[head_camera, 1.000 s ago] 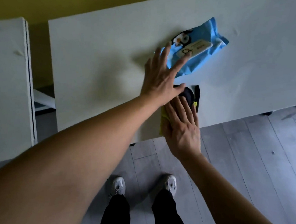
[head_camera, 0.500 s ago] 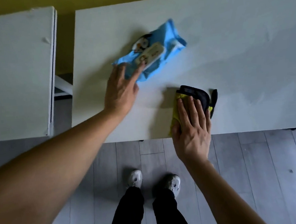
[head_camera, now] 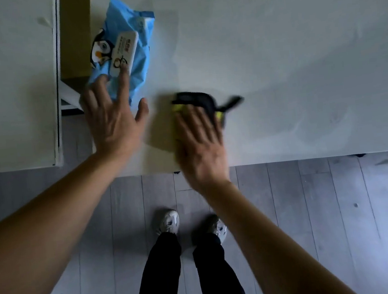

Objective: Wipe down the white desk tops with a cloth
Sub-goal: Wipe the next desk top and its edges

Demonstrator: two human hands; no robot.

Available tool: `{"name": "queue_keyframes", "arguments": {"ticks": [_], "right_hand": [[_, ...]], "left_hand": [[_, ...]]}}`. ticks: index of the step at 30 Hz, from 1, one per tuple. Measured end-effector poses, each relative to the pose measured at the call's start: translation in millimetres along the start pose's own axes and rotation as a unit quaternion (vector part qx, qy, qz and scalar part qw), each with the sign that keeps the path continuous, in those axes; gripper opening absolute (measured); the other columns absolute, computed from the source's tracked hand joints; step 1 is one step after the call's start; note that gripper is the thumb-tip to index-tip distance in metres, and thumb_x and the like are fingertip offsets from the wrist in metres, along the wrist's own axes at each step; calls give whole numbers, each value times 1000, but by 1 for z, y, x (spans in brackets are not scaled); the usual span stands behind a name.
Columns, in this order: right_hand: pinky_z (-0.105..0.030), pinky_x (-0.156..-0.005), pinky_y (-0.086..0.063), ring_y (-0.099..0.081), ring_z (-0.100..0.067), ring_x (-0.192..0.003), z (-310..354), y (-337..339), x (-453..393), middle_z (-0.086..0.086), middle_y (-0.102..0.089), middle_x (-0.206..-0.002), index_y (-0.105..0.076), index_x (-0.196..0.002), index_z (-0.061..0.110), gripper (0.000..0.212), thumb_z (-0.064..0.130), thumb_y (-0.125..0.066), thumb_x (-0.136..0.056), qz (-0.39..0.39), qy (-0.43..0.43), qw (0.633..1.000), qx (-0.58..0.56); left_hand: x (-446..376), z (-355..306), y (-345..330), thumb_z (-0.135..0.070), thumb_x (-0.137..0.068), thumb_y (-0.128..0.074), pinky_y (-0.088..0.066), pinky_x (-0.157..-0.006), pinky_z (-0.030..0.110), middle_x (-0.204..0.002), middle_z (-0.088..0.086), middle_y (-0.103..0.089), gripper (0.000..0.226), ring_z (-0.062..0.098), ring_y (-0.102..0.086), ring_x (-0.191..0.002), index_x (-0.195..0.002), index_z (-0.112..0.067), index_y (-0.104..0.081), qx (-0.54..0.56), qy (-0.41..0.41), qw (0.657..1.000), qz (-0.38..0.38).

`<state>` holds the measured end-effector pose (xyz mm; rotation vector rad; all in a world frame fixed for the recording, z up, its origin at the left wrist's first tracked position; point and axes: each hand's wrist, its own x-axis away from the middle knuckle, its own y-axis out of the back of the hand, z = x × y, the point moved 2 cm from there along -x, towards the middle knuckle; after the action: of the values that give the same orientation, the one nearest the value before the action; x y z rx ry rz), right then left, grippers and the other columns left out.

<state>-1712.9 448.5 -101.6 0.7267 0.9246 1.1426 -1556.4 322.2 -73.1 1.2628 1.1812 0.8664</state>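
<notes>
A black and yellow cloth [head_camera: 203, 100] lies on the white desk top [head_camera: 273, 42] near its front edge. My right hand [head_camera: 200, 143] presses flat on the cloth with straight fingers and covers most of it. My left hand [head_camera: 113, 114] is spread flat at the desk's front left corner. Its straight fingertips touch a blue wet-wipe pack [head_camera: 123, 51] printed with a penguin, which lies at the desk's left edge.
A second white desk [head_camera: 9, 82] stands to the left, with a narrow gap [head_camera: 74, 39] between the two showing a yellow wall and a white bar. Below is grey plank floor [head_camera: 315, 218], with my legs and white shoes [head_camera: 169, 221].
My left hand has slid the blue pack leftward from the desk's middle to its left edge. My right hand has stayed flat on the cloth.
</notes>
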Motion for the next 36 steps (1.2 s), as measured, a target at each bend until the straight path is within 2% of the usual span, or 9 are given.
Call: {"name": "queue_keyframes", "arguments": {"ticks": [3,6,12,16,21,24,27,33,36], "right_hand": [[-50,-125,-13,-13,-22,-156,37,-22,-12,-4,-24,-166,-32,-158,22,59,45,-42,-105,62,48,997,12],[-49,-123,-21,-22,-24,-154,6,-8,-5,-7,-32,-163,-40,-154,18,56,35,-54,-102,29,49,998,-9],[-48,-123,-20,-19,-28,-154,-147,71,24,-10,-28,-165,-34,-157,20,56,35,-40,-103,-59,-186,976,95],[-53,-125,-10,-14,-26,-155,-142,65,12,-7,-21,-167,-26,-160,22,59,39,-34,-104,-93,-296,942,130],[-53,-122,-20,-28,-32,-151,-42,-7,-53,-13,-37,-160,-43,-153,12,60,29,-50,-96,-31,-25,997,68],[-50,-123,-19,-25,-26,-153,2,-24,-84,-6,-35,-162,-41,-154,20,54,38,-42,-104,11,31,999,24],[-48,-123,-23,-30,-28,-150,-26,-16,-85,-9,-39,-159,-45,-152,18,53,36,-43,-102,9,61,998,19],[-48,-124,-16,-21,-29,-153,-178,61,-67,-8,-28,-165,-32,-158,22,61,33,-41,-98,-62,-189,973,120],[-50,-125,-12,-18,-27,-154,-178,62,-77,-6,-25,-166,-30,-159,22,61,37,-37,-100,-93,-298,941,129]], "left_hand": [[34,-22,4,-24,-102,-41,-36,-110,49,-150,20,-46,54,42,-45,-132,-156,-20,-41,58,-57,996,-39],[53,-32,-2,-7,-95,-44,-38,-107,44,-140,19,-55,49,38,-52,-125,-143,-11,-56,125,-71,989,-43],[63,-36,-27,-13,-101,-45,-31,-123,40,-152,20,-48,49,33,-43,-145,-148,-2,-50,144,-113,983,5],[63,-36,-30,-14,-105,-43,-27,-127,44,-159,22,-41,50,34,-34,-151,-152,0,-44,150,-93,984,1],[65,-36,-33,-15,-105,-38,-29,-126,47,-157,24,-44,50,34,-37,-150,-151,4,-44,169,-82,982,-10],[63,-36,-33,-21,-110,-35,-31,-126,42,-155,22,-47,48,32,-41,-147,-151,2,-44,170,-53,984,-10],[61,-36,-32,-14,-106,-38,-26,-128,40,-157,21,-45,48,32,-38,-149,-150,1,-45,169,-58,984,10],[63,-42,-28,-14,-105,-39,-28,-127,44,-158,22,-43,49,32,-36,-150,-151,3,-44,152,-62,986,4],[61,-41,-30,-15,-106,-38,-27,-127,45,-158,23,-42,50,34,-36,-150,-151,5,-44,152,-67,986,3]]}}
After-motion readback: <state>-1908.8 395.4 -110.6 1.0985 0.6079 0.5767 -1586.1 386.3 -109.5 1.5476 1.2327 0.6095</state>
